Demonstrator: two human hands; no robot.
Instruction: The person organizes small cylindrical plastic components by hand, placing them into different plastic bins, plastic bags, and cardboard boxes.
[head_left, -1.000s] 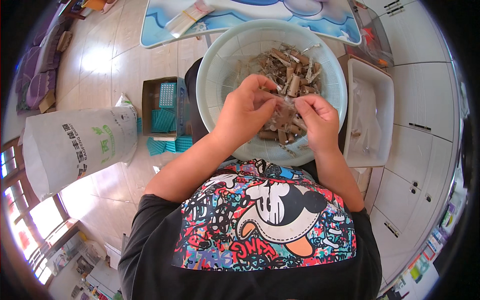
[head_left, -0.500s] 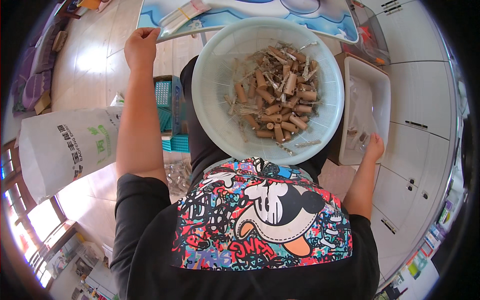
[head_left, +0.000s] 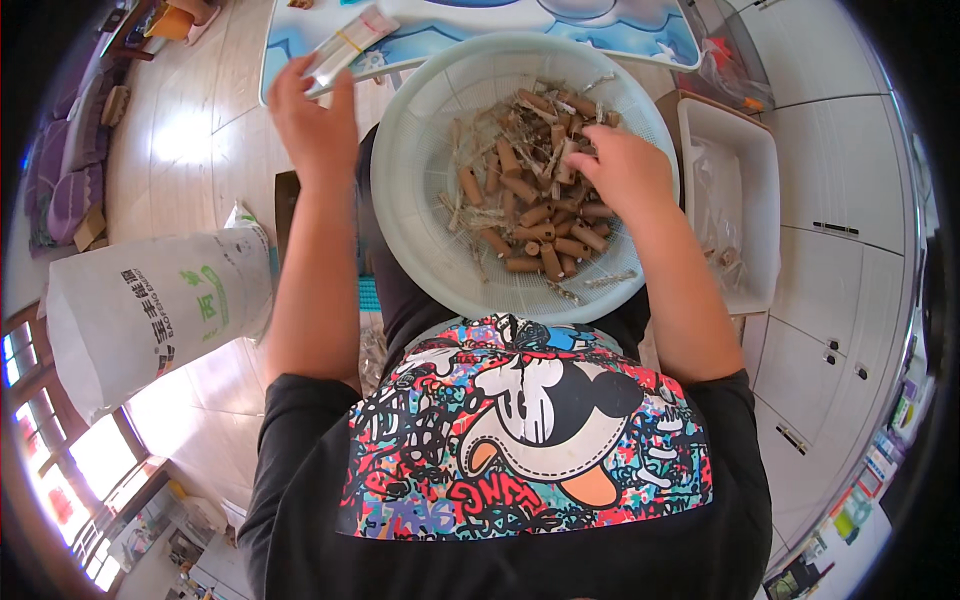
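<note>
A big pale-green mesh plastic basin (head_left: 410, 230) rests on my lap. Inside lies a heap of short brown cylinders (head_left: 535, 232), mixed with thin strips that look crinkled and clear or straw-coloured. My right hand (head_left: 630, 170) reaches over the heap from the right, thumb and forefinger apart beside one of the upper cylinders; I cannot tell whether they touch it. At the front edge of a blue-and-white patterned table, my left hand (head_left: 315, 125) is raised with its thumb and fingers spread. Just past it lies a banded bundle of clear plastic sleeves (head_left: 350, 42).
The table (head_left: 460, 22) stands beyond the basin. To the right, a white tub (head_left: 765, 200) holds clear plastic packets, beside white cabinets (head_left: 850, 170). A white woven sack (head_left: 150, 300) lies at the left. Turquoise trays (head_left: 369, 294) show partly behind my left arm.
My right hand has left the white tub and come over the basin's heap. My left hand, pinched before at the table edge, has opened and shifted right. The view has shifted slightly.
</note>
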